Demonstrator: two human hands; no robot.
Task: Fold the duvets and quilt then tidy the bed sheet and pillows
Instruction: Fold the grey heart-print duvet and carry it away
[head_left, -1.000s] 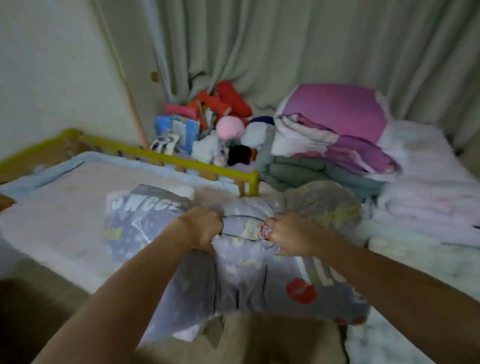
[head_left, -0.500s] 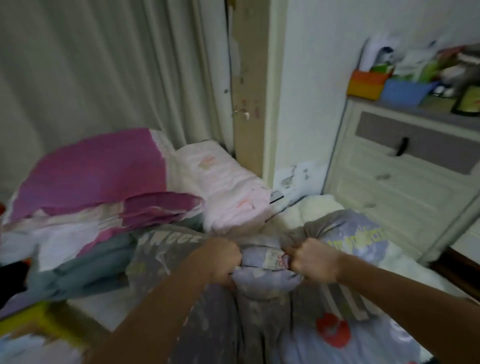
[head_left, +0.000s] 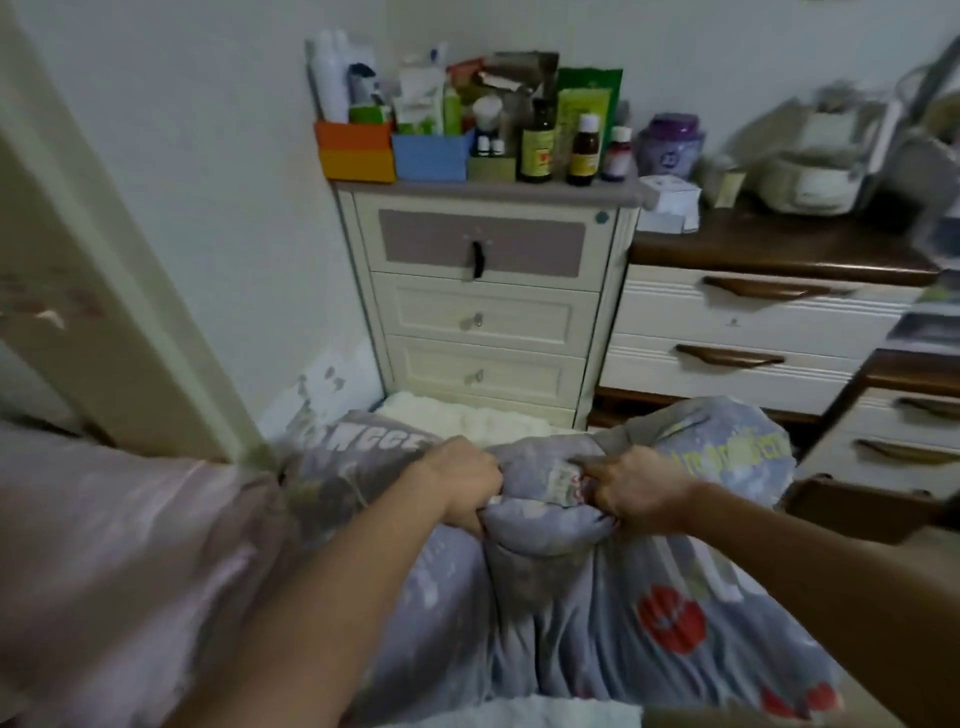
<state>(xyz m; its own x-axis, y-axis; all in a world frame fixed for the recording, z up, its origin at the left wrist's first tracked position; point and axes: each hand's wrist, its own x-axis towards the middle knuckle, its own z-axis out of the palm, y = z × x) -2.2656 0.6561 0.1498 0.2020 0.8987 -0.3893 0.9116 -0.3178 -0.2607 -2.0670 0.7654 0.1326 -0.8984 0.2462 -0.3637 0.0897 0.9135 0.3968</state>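
Two hands clutch a grey-lilac printed pillow by its bunched top edge: left hand and right hand both have fingers curled tight into the cloth. Just beyond the knuckles stands a cream chest of drawers.

Two hands; one grey printed pillow; two drawer chests; three brown bottles.

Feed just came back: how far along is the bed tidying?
Done: nothing finished shows in this view. In hand: left hand and right hand both grip the bunched grey printed quilt. Left: folding it; the pink bedding beside it looks loose.
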